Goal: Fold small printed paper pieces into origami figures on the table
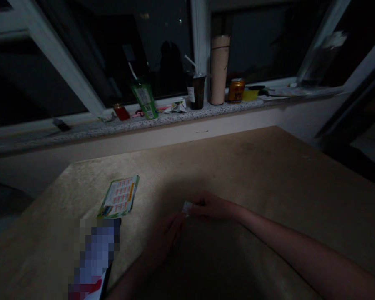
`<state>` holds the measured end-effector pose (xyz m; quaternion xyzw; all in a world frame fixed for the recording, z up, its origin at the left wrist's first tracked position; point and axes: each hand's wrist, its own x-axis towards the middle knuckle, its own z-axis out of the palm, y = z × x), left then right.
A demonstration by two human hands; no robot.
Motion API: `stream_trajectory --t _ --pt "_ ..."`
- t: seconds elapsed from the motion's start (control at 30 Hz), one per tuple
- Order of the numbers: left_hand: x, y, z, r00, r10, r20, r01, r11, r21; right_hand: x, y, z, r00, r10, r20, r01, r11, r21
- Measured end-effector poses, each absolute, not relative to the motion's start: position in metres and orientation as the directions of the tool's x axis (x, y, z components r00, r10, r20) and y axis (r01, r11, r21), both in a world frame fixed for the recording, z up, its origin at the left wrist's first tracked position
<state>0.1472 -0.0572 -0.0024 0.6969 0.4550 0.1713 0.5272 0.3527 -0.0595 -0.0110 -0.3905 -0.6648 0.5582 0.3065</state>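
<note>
A small whitish piece [186,208], paper or plastic, is held just above or on the brown tabletop between my two hands; the dim light hides its exact kind. My right hand [210,206] is closed, with thumb and fingers pinching its right side. On the left edge, the fingertips of my left hand [166,234] are pressed together against the same piece. Farther left lies a green-edged printed sheet or stack of cards [120,196], touched by neither hand.
A blurred-out flat object [95,258] lies at the front left of the table [246,166]. Along the window sill [171,118] stand a red jar [121,112], a green cup [145,100], a dark cup [196,92], a tall pink tumbler [219,71] and a gold can [236,91].
</note>
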Motion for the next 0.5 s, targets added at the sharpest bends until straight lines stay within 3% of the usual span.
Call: stream_trajectory --t 0.23,0.5 --pt "0.1484 -0.057 -0.0017 0.585 0.785 -0.203 0.448 -0.105 0.888 0.3487 -0.0597 -0.0067 -0.549 0.836 -0.021 0.223 0.122 -0.967" --pt "0.1487 -0.0591 0.0064 0.613 0.778 -0.138 0.43 -0.182 0.884 0.3521 -0.0605 -0.0074 -0.482 0.876 -0.03 0.187 0.07 -0.98"
